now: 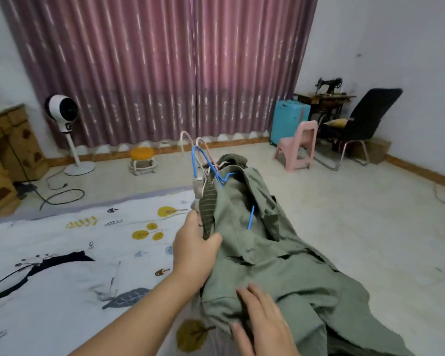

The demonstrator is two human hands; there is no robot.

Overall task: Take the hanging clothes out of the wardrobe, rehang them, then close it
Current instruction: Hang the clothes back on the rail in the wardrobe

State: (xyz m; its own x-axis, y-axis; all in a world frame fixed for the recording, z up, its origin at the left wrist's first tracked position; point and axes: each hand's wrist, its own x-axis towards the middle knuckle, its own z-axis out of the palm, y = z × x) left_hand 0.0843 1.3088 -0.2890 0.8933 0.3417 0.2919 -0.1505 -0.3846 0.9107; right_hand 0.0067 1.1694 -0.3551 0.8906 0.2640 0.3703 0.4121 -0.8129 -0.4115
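Several clothes [262,253] on hangers [201,160], bundled mid-frame over the bed [62,253] edge. Left hand [194,253] fingers clamp the bunch; right hand [262,322] lies flat, open. Soft, floppy, probably light: best held at the hooks.

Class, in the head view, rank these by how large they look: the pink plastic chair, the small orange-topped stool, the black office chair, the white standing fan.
1. Black office chair
2. White standing fan
3. Pink plastic chair, close to the fan, so unsure
4. Small orange-topped stool
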